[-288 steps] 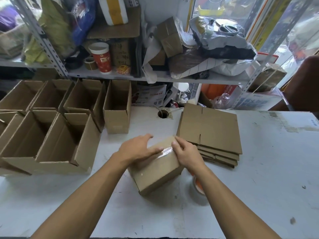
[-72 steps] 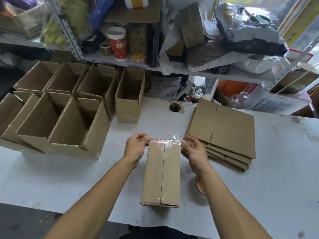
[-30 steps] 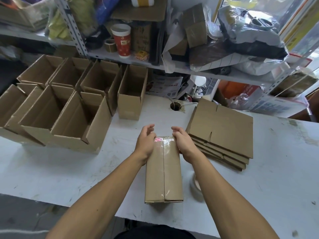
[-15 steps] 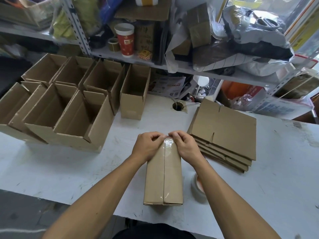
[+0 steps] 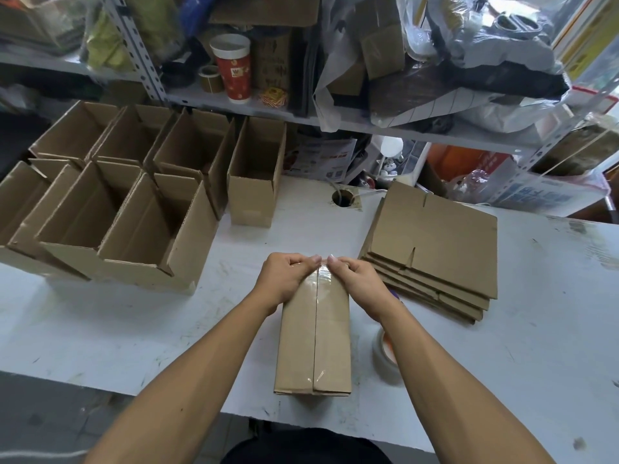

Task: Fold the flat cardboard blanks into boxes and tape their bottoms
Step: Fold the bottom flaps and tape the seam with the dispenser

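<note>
Head view: both hands, left hand [image 5: 284, 274] and right hand [image 5: 355, 278], have come together with fingers curled, pressing the tape end down over the far edge of the box [image 5: 314, 343] on the table [image 5: 502, 380], so its bottom looks nearly sealed.

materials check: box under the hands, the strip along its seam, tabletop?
Box: brown corrugated cardboard, matte; fluted edges show on the open boxes nearby.
Strip: clear plastic tape, glossy; it glints and wrinkles under the left hand and right hand.
Tabletop: white, hard, painted or laminated, I cannot tell which; scuffed and stained.
</note>
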